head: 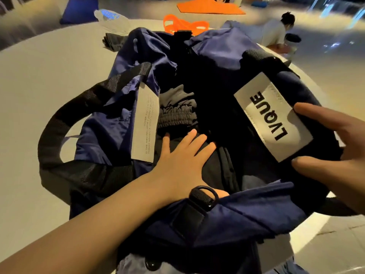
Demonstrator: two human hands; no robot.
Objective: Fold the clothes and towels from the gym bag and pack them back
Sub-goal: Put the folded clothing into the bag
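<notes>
Looking down from head height, a navy gym bag (246, 210) lies unzipped on a pale round table (49, 80), its mouth spread wide toward the viewer. The person's left hand (183, 157) reaches into the opening and presses flat, fingers straight and slightly spread, on a black folded garment (215, 167) lying inside the bag. Just beyond the fingertips, also inside, sits a grey garment (177, 107) with a gathered elastic waistband. The right hand (335, 147) holds the bag's right side, thumb and fingers curled around the dark padded edge beside a white label (273, 117) printed with the letters LVQUE. A long grey tag (145, 123) with small print lies along the left rim of the opening, and a black webbing strap (65, 123) loops out over the table on the left. Behind the bag, near the table's far edge, lie a dark piece of cloth (113, 41), what looks like a clear plastic water bottle (110, 18), though it is blurred, and an orange strap (183, 24). On the floor beyond, another person (276, 30) in pale clothes is low down near an orange mat (209, 6).
</notes>
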